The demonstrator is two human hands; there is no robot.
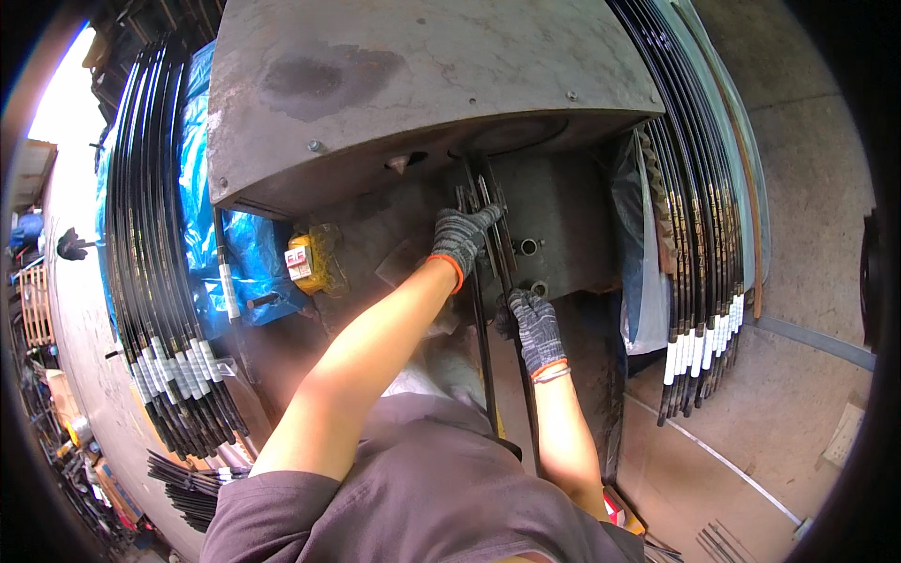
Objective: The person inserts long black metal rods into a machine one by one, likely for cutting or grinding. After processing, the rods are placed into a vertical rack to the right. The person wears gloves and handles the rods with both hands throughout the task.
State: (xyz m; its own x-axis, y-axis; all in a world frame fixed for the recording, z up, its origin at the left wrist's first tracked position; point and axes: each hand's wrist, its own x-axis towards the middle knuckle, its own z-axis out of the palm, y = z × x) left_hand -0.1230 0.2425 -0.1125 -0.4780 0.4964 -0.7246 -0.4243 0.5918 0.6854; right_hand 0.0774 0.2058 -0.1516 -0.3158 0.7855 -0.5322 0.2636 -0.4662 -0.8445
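In a grey knitted glove with an orange cuff, my left hand (pixel 460 239) is closed around the upper part of a long black rod (pixel 484 347), just below the machine's opening. Beside its fingers, narrow metal bars (pixel 496 211) run up under the grey metal housing (pixel 432 66). My right hand (pixel 538 328), gloved alike, is lower and to the right, with its fingers curled round a second black rod (pixel 528 403). Both rods slant down toward my body. The gloves hide the exact grip points. Two round metal tube ends, one upper (pixel 528 247) and one lower (pixel 539 289), sit near my right hand.
Bundled black rods with white bands stand at left (pixel 155 225) and right (pixel 704 216). A blue plastic sheet (pixel 197 122) lies behind the left bundle. A yellow switch box (pixel 324 263) sits left of my left hand. More rods (pixel 192 483) lie at lower left.
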